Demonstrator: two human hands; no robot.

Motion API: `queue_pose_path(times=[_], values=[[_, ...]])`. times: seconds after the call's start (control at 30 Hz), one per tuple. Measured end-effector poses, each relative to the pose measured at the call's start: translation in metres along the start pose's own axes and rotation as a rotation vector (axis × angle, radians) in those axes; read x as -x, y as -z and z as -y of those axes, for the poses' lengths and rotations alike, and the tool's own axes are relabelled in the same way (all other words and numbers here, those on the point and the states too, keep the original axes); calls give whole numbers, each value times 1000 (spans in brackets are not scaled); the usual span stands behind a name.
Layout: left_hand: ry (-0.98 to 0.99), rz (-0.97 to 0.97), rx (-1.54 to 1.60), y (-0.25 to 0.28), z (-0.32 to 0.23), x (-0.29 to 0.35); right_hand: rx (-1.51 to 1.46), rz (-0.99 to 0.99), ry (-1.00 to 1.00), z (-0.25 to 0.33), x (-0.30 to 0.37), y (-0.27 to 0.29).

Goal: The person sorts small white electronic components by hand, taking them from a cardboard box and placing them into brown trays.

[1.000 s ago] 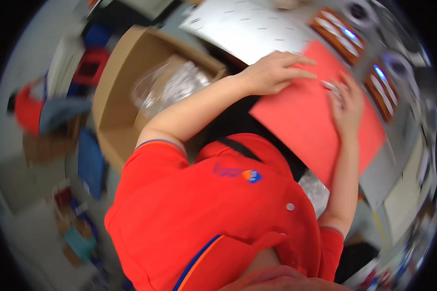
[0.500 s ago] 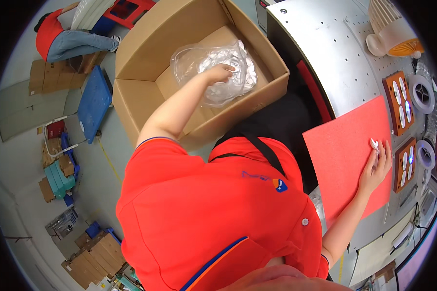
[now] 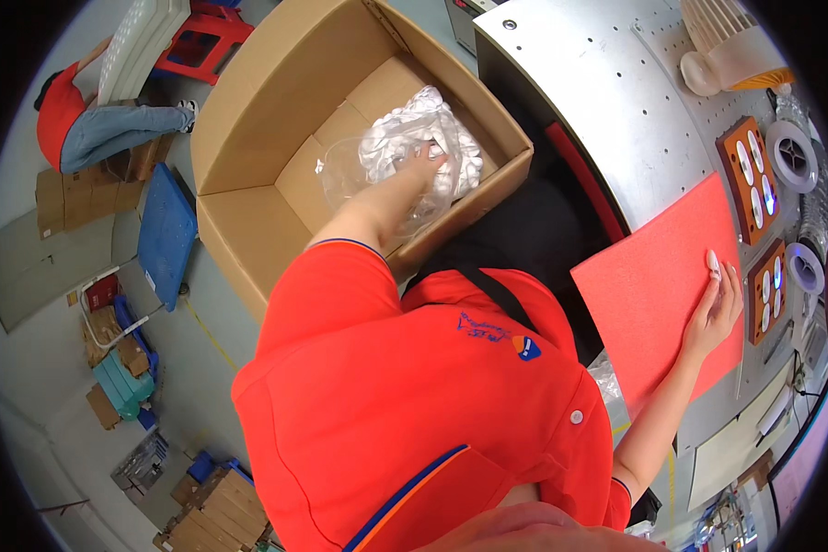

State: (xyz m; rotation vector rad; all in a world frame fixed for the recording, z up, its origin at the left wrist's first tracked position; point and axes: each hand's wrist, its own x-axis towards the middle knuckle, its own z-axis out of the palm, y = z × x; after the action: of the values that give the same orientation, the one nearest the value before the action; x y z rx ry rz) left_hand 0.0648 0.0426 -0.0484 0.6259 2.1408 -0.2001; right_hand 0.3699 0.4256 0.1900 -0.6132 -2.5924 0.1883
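Note:
My left hand (image 3: 421, 171) reaches down into a clear plastic bag (image 3: 340, 179) inside a big cardboard box (image 3: 258, 106). Many small white pieces (image 3: 397, 127) fill the bag, and my left fingertips are partly hidden among them. Whether those fingers grip a piece I cannot tell. Over on the right, my right hand (image 3: 716, 311) rests on a red foam-like sheet (image 3: 649, 276) at the bench edge. Its thumb and fingers pinch a small white oval piece (image 3: 712, 263).
Right of the sheet, brown blocks (image 3: 747, 179) with white ovals stand on the perforated metal bench (image 3: 580, 83). A fan (image 3: 731, 55) and tape-like rolls (image 3: 791, 156) are beyond. A person (image 3: 101, 129) bends at far left, near a blue board (image 3: 167, 237).
My left hand has pushed deeper into the bag among the white pieces, and the bag's film has shifted. The oval piece in my right hand has turned more upright. The view has swung slightly.

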Motion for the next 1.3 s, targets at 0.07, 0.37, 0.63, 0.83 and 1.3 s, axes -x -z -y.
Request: queue_pose_path(times=[0.07, 0.37, 0.63, 0.83, 1.3], values=[[30, -91, 35, -9, -3, 1, 15, 5, 0, 3, -3, -2], [-149, -194, 127, -24, 22, -2, -21, -21, 14, 7, -3, -2], [-49, -319, 0, -19, -6, -12, -110, -120, -49, -1, 9, 3], [-243, -297, 805, -66, 24, -74, -82, -466, -83, -1, 3, -1], [-105, -376, 744, -61, 3, -44, -170, -327, -71, -8, 9, 4]])
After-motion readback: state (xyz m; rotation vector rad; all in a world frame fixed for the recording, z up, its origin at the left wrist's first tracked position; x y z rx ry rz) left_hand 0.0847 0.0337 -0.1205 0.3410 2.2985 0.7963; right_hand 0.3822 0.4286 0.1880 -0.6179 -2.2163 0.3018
